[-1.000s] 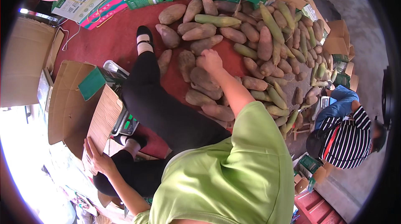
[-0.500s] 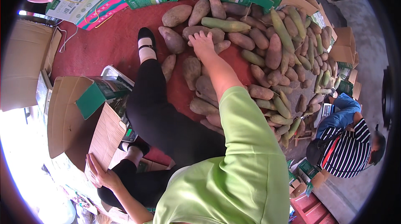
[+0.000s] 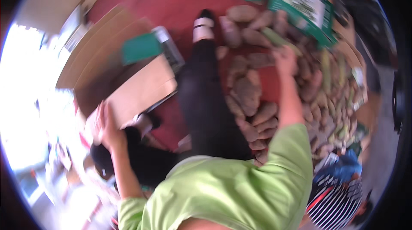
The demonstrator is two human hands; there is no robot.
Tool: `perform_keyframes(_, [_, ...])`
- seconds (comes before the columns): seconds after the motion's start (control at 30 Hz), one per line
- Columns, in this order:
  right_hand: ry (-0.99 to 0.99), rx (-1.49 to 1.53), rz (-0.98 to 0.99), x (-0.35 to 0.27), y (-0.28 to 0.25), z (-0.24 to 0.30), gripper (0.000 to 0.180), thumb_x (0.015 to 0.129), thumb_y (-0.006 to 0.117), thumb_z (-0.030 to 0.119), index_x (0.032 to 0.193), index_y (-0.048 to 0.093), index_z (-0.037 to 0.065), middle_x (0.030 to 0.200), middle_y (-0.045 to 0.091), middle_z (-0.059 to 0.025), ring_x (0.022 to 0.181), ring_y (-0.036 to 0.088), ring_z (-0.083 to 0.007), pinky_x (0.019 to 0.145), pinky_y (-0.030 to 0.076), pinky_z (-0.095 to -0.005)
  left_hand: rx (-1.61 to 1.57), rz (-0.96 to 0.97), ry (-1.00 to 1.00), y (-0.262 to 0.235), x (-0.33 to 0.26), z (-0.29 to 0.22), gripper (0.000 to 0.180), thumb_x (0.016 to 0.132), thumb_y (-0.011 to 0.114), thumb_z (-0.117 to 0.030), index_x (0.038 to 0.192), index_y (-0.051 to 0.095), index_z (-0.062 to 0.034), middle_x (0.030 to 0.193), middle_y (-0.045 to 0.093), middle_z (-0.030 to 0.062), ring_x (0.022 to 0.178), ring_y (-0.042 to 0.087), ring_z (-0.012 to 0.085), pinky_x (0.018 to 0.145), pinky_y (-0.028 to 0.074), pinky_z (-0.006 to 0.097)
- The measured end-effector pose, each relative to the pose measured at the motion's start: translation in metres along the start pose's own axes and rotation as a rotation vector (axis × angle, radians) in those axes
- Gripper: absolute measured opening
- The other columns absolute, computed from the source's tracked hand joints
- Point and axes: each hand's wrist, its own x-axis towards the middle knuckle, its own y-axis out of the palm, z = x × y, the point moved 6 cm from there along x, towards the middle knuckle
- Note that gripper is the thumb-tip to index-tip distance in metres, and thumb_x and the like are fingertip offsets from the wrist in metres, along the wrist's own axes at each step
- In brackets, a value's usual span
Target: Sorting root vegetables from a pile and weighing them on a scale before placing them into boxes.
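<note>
My left hand (image 3: 106, 128), fingers stretched out, lies along the lower edge of a flap (image 3: 141, 88) on an open cardboard box (image 3: 96, 47). A green panel (image 3: 141, 48) of that box folds outward. My right hand (image 3: 285, 60) reaches over the heap of radishes, close to the near end of a long green radish (image 3: 274, 37). Motion smears its fingers, so its grip is unclear. Brownish-purple radishes (image 3: 248, 95) lie on the red floor covering around that forearm.
Printed green cartons (image 3: 300, 4) stand behind the heap. More radishes (image 3: 330, 105) spread to the right. My outstretched leg (image 3: 206, 101) lies between box and heap. A dark-framed device (image 3: 169, 47) sits beside the box. A person in a striped top (image 3: 337, 204) bends at lower right.
The view has swung, shifting the scene rightward. My right hand has left the brownish radish it was touching and moved right along the heap. My left hand stays at the box flap.
</note>
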Motion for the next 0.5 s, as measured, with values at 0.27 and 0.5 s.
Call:
perform_keyframes(0.27, [0.484, 0.702, 0.104, -0.056, -0.070, 0.043, 0.047, 0.080, 0.069, 0.015, 0.121, 0.048, 0.009, 0.116, 0.051, -0.0079, 0.098, 0.055, -0.0200, 0.068, 0.052, -0.0337, 0.025, -0.024, -0.020, -0.014, 0.001, 0.002, 0.052, 0.068, 0.050, 0.005, 0.118, 0.058, -0.0110, 0.122, 0.054, 0.0085, 0.118, 0.048, 0.0284, 0.101, 0.033, 0.043])
perform_keyframes(0.5, [-0.036, 1.095, 0.218, -0.067, -0.143, 0.260, 0.046, 0.077, 0.066, 0.002, 0.120, 0.048, 0.001, 0.114, 0.053, -0.0118, 0.100, 0.056, -0.0200, 0.074, 0.053, -0.0332, -0.010, -0.012, 0.003, -0.013, -0.001, 0.006, 0.049, 0.073, 0.051, 0.001, 0.119, 0.057, -0.0141, 0.122, 0.054, 0.0075, 0.118, 0.048, 0.0274, 0.101, 0.033, 0.043])
